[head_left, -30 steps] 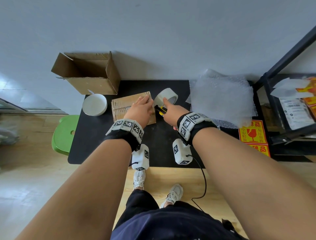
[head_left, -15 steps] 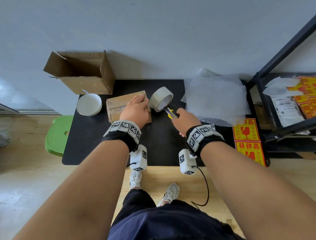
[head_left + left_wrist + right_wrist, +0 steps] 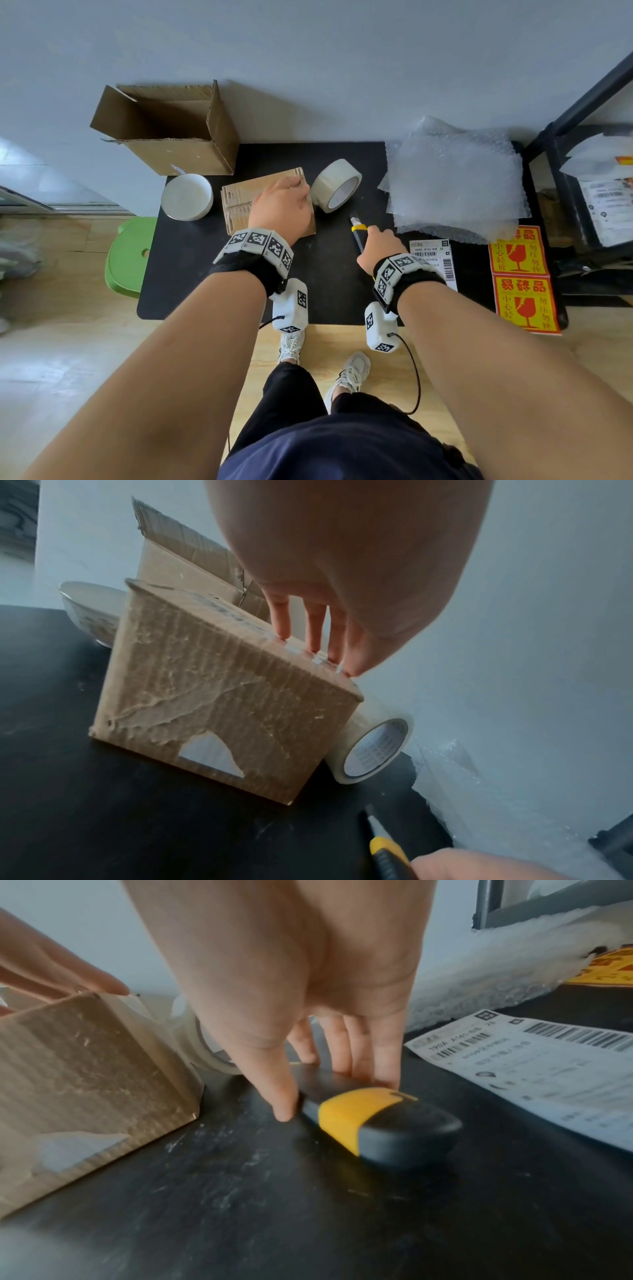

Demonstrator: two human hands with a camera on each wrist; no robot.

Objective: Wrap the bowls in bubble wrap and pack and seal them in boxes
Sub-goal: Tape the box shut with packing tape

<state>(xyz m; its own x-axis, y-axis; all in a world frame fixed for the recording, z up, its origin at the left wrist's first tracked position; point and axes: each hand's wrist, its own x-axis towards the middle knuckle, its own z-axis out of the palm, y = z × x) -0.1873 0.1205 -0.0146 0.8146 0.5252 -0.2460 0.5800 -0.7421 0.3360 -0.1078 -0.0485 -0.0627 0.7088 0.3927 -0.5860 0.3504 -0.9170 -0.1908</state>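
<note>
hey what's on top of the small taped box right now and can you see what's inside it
The left hand rests on the small taped box, fingertips pressing clear tape along its top. The box is closed, so whatever is inside is hidden. The tape roll sits beside it, not on it.

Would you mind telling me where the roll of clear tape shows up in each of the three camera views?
Head: tape roll upper centre, on the black table, right of the small taped box.
Left wrist: lower right, against the box's right corner.
Right wrist: mostly hidden behind the right hand, left of centre.
Shared landmark: the yellow-and-black utility knife.
</note>
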